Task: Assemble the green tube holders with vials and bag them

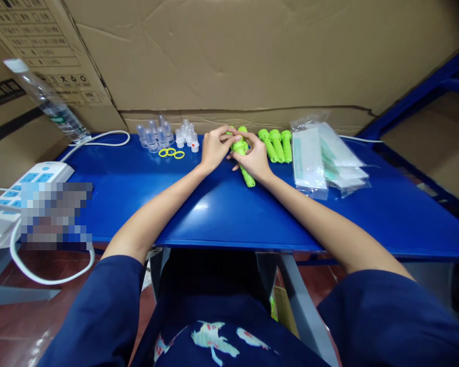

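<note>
At far left, a brown carton carries a printed grid of characters and a row of handling symbols, all too small to read. Against it leans a clear bottle with a white cap and a green label whose lettering is illegible. Below lie a white power strip with blue sockets and a pixelated patch hiding whatever is there.

On the blue surface come clear plastic domes, three yellow rings, then smaller clear pieces with white bases, one showing a red spot.

At the centre, near the back of the surface, is a bright green torch body between two bare hands. The left hand has thumb and fingers bent close together at its wider head; whether they pinch or merely touch, I cannot tell. The right hand is clamped around the body just below that head. The torch looks like light, stiff plastic, fairly tough and perhaps smooth at the head; the ridged handle, its lower end uncovered, should give the surest hold. No brand shows on it.

Just right of the hands, three similar green torches lie side by side. Farther right, clear plastic packets hold white and pale green contents, without readable writing.
</note>
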The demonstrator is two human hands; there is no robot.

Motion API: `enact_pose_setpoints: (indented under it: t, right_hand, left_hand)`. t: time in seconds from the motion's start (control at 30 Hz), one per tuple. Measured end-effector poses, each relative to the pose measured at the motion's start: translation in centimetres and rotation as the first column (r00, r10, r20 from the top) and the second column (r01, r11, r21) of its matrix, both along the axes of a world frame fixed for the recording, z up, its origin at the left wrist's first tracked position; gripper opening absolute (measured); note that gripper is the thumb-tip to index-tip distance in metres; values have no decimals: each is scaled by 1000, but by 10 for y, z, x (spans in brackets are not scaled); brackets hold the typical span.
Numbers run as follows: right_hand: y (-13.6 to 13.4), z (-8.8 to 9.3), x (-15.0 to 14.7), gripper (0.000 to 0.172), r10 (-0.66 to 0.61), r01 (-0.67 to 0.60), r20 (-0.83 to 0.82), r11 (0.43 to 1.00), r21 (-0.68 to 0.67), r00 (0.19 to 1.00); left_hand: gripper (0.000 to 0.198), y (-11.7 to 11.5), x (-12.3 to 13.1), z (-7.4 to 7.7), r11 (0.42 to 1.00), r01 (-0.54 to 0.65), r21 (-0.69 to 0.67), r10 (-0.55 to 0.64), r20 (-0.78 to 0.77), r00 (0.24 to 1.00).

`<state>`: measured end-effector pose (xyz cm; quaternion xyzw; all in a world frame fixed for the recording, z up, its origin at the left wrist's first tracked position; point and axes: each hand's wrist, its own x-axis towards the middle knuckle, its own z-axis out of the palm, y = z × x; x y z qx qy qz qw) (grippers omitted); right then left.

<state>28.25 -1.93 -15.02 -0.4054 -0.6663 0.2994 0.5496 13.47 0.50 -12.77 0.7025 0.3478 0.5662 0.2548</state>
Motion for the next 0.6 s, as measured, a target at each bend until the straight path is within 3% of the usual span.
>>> enact_pose_setpoints:
  t: [0.27, 0.6]
  right_hand:
    - [-4, 4, -3, 69, -74, 75, 54, 997, -13, 996]
    - [-2, -1, -4, 65, -119, 119, 80, 993, -1, 990]
  left_hand:
    - [20, -4, 0, -4, 994, -87, -59, 87, -16, 996]
    - [9, -18, -1, 3, 980, -198, -3, 195, -172, 966]
